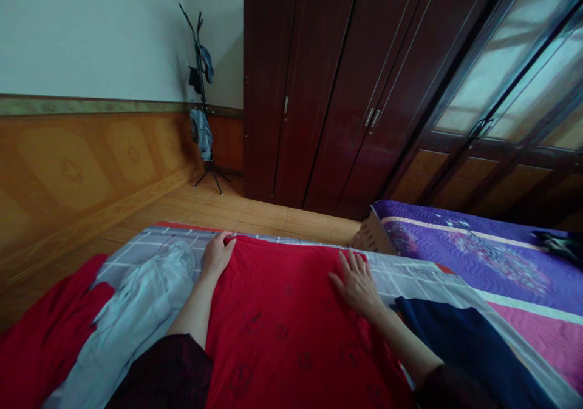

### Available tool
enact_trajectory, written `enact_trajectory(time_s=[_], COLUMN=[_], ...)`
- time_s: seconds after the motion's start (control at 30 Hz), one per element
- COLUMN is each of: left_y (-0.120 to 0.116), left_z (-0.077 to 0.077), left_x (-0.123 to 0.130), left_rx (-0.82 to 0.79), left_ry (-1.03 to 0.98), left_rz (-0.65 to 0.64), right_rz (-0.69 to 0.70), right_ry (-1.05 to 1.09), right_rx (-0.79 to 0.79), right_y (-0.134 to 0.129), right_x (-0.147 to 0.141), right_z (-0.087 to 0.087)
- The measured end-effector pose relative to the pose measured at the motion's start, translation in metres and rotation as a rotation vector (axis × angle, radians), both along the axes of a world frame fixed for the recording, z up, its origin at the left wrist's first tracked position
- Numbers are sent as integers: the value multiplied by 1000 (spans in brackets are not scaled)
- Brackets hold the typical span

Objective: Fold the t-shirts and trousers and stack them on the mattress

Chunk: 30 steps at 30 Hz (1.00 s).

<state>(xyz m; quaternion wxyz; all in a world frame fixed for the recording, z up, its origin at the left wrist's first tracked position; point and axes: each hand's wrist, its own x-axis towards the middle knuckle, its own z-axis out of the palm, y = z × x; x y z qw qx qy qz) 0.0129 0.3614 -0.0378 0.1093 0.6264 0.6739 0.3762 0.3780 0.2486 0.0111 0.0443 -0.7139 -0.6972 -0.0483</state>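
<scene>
A red cloth with dark printed marks (291, 312) lies spread on the bed's checked grey sheet (401, 275), in front of me. At its far left corner is my left hand (218, 254), its thumb and fingers pinched on the edge of the fabric. My right hand (357, 281) rests flat near the far right corner, palm down with the fingers spread. Left of the red cloth lies a crumpled pale garment (136, 312), with another red garment (59, 318) beyond it. A dark blue folded cloth (469, 342) is right of my right forearm.
Past the bed's far edge is a tiled floor (273, 215), then a dark red wardrobe (319, 93). A coat stand (200, 81) with clothes on it stands in the corner. At the right, a purple patterned mattress (478, 251) adjoins the checked sheet.
</scene>
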Motion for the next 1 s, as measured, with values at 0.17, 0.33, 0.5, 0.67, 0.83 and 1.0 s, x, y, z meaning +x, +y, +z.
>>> enact_trajectory(time_s=[0.17, 0.33, 0.5, 0.67, 0.83, 1.0], left_y=[0, -4, -15, -72, -178, -221], left_z=[-2, 3, 31, 64, 55, 38], left_x=[-1, 1, -6, -31, -31, -20], left_rx=[-16, -58, -181, -256, -264, -189], left_ry=[4, 5, 22, 94, 138, 170], left_rz=[78, 86, -39, -196, -237, -74], right_rz=[274, 249, 247, 239, 260, 299], right_ry=[23, 21, 35, -4, -32, -43], right_rx=[95, 120, 108, 91, 98, 143], right_y=[-90, -110, -97, -97, -94, -95], right_x=[-4, 0, -3, -1, 1, 5], right_z=[-37, -55, -46, -46, -49, -55])
